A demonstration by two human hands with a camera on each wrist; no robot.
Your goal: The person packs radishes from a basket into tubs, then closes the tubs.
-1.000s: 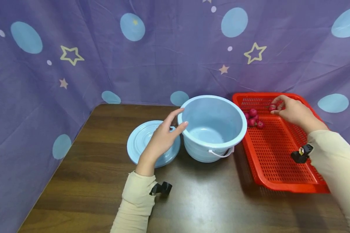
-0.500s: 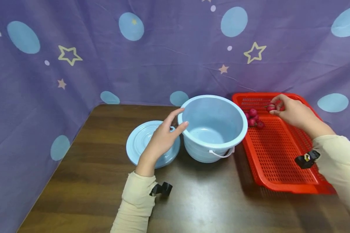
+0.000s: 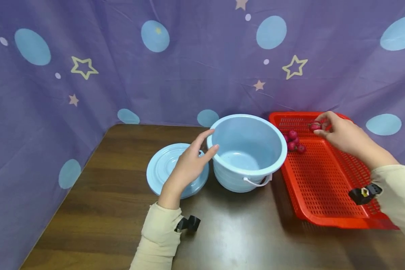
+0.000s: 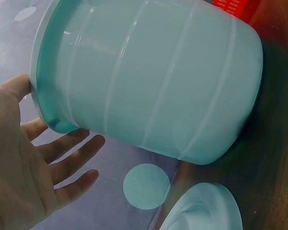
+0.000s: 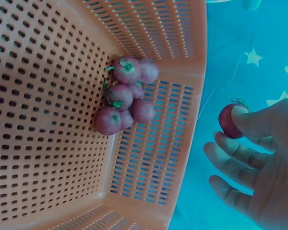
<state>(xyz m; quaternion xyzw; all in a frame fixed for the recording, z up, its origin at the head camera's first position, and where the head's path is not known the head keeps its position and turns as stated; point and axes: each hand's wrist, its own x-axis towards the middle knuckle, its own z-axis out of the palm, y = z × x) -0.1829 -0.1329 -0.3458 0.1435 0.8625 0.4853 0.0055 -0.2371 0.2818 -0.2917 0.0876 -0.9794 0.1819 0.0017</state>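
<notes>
In the head view my left hand (image 3: 188, 165) is at the left rim of a light blue bucket (image 3: 237, 183). In the left wrist view its thumb and forefinger touch the rim, while the other fingers extend loosely beside the outer wall. My right hand (image 3: 341, 135) pinches a small round red radish (image 3: 315, 126) between thumb and fingertips, over the far end of a red plastic basket (image 3: 324, 221). The right wrist view shows green stem bits on this radish (image 5: 229, 120). Several more radishes (image 5: 120, 96) are heaped in a corner of the basket. Inside the bucket only its bare bottom shows.
A round light blue lid (image 3: 160, 165) lies on the wooden table (image 3: 98, 210), left of the bucket and partly behind my left hand. The bucket's white handle (image 3: 258, 183) hangs at its front. A purple curtain (image 3: 189, 75) with stars closes off the back.
My right forearm has swung slightly to the right while the hand stays over the basket's far end, still pinching the radish. My left hand stays at the bucket rim. The head view has tilted slightly up.
</notes>
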